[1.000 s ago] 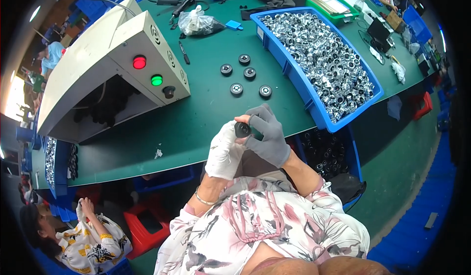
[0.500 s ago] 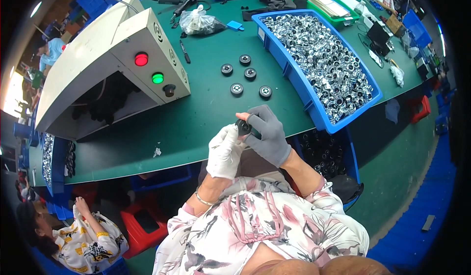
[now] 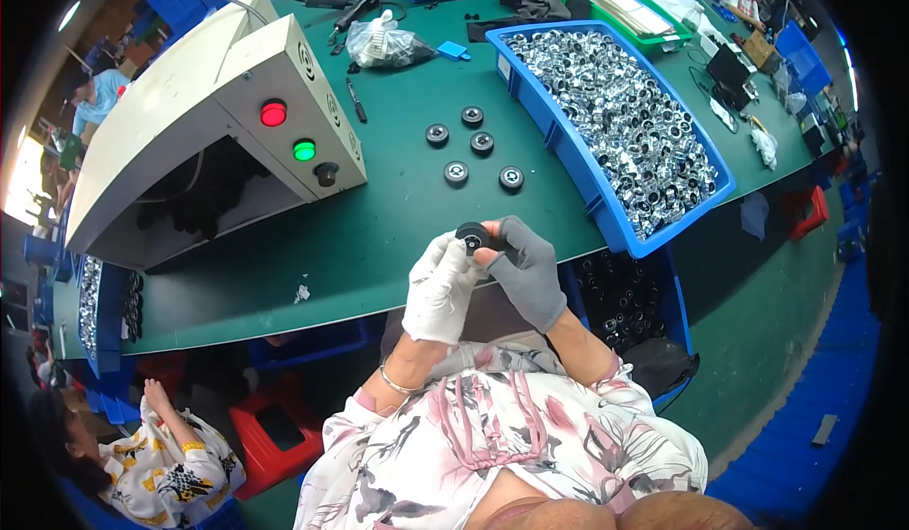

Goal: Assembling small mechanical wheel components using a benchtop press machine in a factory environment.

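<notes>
A small black wheel (image 3: 472,237) with a silvery hub is held between my two hands just off the table's near edge. My left hand (image 3: 438,291), in a white glove, pinches its left side. From the right, my right hand (image 3: 526,276), in a grey glove with bare thumb and fingertips, grips the wheel's other side. Beyond my hands several similar wheels (image 3: 482,143) lie flat on the green table (image 3: 407,218), hub side up. To their right stands a long blue bin (image 3: 606,213) heaped with shiny silvery hub parts.
At left a beige machine (image 3: 227,85) with red and green lights has black pieces inside its opening. A marker (image 3: 356,100) and a plastic bag (image 3: 388,43) lie behind. Below the table edge is a blue bin (image 3: 684,326) of black rings. A co-worker (image 3: 161,454) sits lower left.
The wheel has been turned so its silvery hub faces up towards me. My right hand's fingers have shifted, with the thumb now on the wheel's near right edge.
</notes>
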`<state>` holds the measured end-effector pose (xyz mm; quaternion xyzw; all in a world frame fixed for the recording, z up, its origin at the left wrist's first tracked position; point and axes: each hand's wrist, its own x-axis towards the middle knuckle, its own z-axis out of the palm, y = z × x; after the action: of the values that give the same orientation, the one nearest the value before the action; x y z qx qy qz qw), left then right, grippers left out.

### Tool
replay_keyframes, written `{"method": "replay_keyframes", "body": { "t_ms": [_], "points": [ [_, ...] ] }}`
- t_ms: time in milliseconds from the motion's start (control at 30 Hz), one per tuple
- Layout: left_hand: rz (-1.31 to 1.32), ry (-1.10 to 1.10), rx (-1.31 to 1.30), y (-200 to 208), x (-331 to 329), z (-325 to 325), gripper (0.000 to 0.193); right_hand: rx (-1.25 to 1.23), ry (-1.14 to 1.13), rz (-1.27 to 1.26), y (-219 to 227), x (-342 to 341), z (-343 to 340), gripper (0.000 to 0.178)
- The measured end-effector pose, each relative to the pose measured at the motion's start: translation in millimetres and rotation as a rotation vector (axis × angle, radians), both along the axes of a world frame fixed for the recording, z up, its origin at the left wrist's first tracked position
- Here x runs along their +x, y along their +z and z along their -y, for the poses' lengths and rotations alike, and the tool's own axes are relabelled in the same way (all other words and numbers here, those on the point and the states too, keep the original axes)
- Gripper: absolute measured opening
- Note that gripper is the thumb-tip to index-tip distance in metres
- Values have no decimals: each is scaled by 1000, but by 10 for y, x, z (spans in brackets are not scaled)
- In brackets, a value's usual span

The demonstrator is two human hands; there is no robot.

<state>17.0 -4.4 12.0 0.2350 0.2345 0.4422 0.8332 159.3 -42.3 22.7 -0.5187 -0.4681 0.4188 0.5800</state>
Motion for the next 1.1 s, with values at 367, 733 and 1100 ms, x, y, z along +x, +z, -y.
{"method": "replay_keyframes", "body": {
  "t_ms": [367, 733, 1100],
  "points": [
    [-554, 244, 498, -52, 39, -72, 23, -26, -20, -147, -82, -30, -27, 23],
    [-82, -35, 109, -78, 26, -64, 28, -48, 25, -46, -56, 116, -7, 17],
    [-287, 21, 190, -116, -88, -59, 24, 368, -24, 716, 219, 60, -61, 36]
  ]
}}
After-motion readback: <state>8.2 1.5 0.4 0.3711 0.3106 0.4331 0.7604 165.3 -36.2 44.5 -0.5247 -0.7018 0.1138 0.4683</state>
